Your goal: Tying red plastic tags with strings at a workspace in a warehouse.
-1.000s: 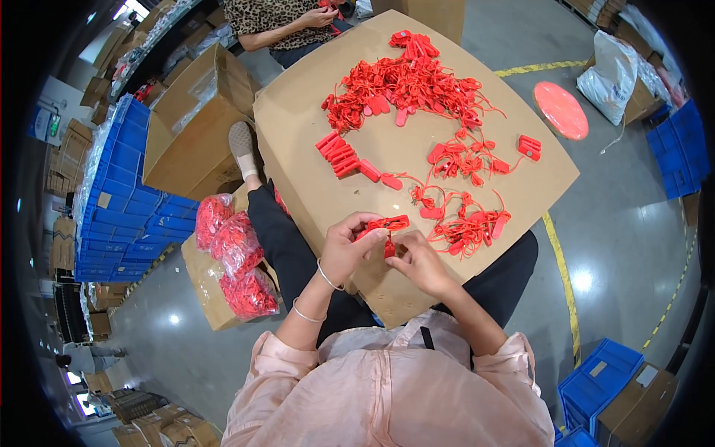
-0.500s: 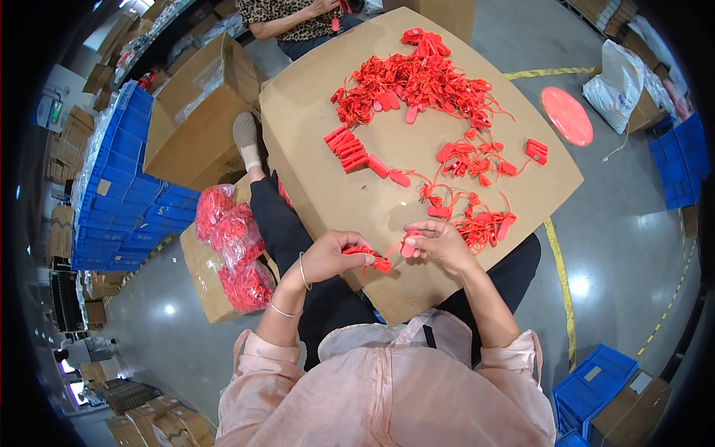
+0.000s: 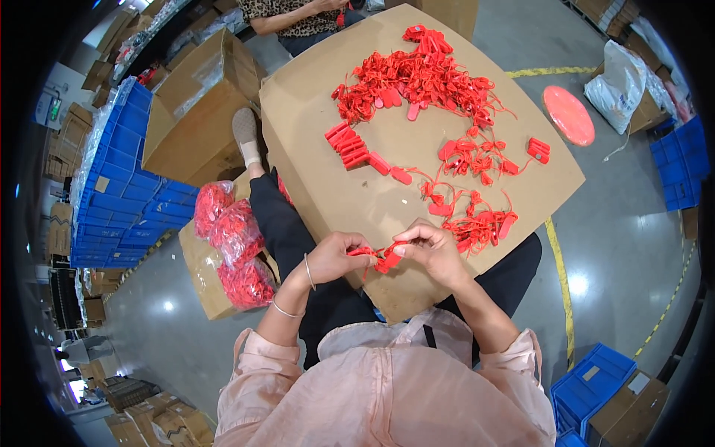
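Near the front corner of the cardboard-topped table (image 3: 328, 197), my two hands are close together. My left hand (image 3: 333, 258) is closed on a bunch of small red plastic pieces with red cords (image 3: 364, 252), partly hidden by the fingers. In a pinch, my right hand (image 3: 432, 255) grips one red plastic piece (image 3: 389, 260) right beside that bunch. Beyond my right hand lies a loose cluster of red corded pieces (image 3: 477, 229). Further off is a large tangled heap of them (image 3: 417, 78), with a neat row of red pieces (image 3: 346, 144) on its left.
Clear bags of red pieces (image 3: 237, 237) rest on a carton at my left. Blue crates (image 3: 119, 179) and a big open carton (image 3: 197, 119) stand beyond. A round red stool top (image 3: 568, 115) is off the right side. Another person (image 3: 294, 22) sits across the table.
My right hand has moved left, bringing its red piece against the bunch in my left hand. The left hand has stayed nearly in place.
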Tool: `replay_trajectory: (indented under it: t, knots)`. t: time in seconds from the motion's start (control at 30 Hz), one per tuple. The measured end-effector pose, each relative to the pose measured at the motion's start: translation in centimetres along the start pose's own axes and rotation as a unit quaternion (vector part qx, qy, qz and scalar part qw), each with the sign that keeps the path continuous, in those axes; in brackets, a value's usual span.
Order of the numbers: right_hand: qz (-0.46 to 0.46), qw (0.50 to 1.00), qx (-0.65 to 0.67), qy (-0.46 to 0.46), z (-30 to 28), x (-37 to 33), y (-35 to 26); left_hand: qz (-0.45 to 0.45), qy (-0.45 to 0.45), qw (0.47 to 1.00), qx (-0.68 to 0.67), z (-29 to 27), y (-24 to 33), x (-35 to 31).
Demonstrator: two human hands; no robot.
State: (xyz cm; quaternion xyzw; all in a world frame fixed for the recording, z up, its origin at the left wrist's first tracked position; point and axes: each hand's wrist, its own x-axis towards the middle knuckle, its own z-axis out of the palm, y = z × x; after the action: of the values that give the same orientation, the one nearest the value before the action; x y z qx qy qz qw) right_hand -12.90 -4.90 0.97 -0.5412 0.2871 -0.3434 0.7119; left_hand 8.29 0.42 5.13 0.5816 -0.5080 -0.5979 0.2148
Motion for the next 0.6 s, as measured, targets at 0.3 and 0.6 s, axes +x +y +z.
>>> replay_trajectory:
  t: [0.3,0.6]
  knots:
    - [0.175,0.963,0.203,-0.016,0.0,-1.7,1.9,0.033,-0.035,0.993,-0.104,1.8,0.8,-0.6]
    - [0.235,0.961,0.148,-0.010,-2.8,-3.0,2.7,-0.005,-0.018,0.984,-0.179,3.4,-1.1,2.0]
